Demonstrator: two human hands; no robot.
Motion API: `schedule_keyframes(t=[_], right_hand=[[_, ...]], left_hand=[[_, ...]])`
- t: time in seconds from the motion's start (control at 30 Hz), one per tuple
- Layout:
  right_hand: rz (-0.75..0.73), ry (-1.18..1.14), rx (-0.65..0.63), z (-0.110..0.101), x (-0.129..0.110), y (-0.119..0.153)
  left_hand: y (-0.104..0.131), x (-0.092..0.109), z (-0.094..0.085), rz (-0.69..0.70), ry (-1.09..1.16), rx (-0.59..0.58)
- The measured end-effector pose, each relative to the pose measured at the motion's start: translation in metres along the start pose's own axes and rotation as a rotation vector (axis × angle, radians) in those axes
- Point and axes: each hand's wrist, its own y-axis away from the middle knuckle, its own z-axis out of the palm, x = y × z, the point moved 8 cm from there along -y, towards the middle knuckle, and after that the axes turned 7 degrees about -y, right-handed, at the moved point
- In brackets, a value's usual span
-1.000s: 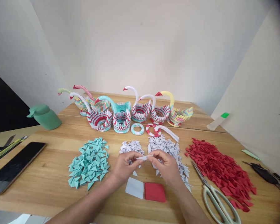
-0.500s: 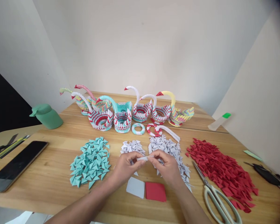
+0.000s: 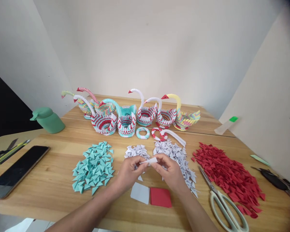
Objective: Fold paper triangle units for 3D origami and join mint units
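Between my two hands is a small folded strip of white paper (image 3: 149, 160), held up over the table. My left hand (image 3: 131, 169) pinches its left end between thumb and fingers. At the other end, my right hand (image 3: 168, 169) pinches it the same way. Just below the hands lie a stack of white paper pieces (image 3: 140, 193) and a stack of red paper pieces (image 3: 160, 197), side by side. Behind the hands are a small heap of folded white paper triangles (image 3: 136, 150) and a larger white heap (image 3: 172, 149), both partly hidden by my fingers.
Teal triangles (image 3: 94, 167) lie left, red triangles (image 3: 228, 175) right, beside scissors (image 3: 223, 203). Several paper swans (image 3: 127, 125) stand at the back, with paper rings (image 3: 142, 133) before them. A phone (image 3: 18, 170) and green container (image 3: 48, 120) are on the left.
The folded white paper has tilted, so more of its face shows near my right fingers. Both hands stay in nearly the same place. The view has shifted very slightly.
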Motion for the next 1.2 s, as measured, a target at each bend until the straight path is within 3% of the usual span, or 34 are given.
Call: schedule_keyframes(t=[0.43, 0.6, 1.0, 1.2], right_hand=[[-0.054, 0.075, 0.012, 0.004, -0.007, 0.003], [-0.102, 0.101, 0.089, -0.001, -0.01, 0.006], [-0.086, 0.086, 0.062, 0.003, -0.01, 0.004], [-0.066, 0.12, 0.028, 0.006, -0.009, 0.003]], left_hand=[[0.0, -0.006, 0.006, -0.043, 0.05, -0.066], [0.0, -0.004, 0.003, -0.034, 0.075, -0.05], [-0.005, -0.011, -0.011, -0.118, 0.456, 0.043], [-0.006, -0.017, -0.003, -0.147, 0.61, -0.006]])
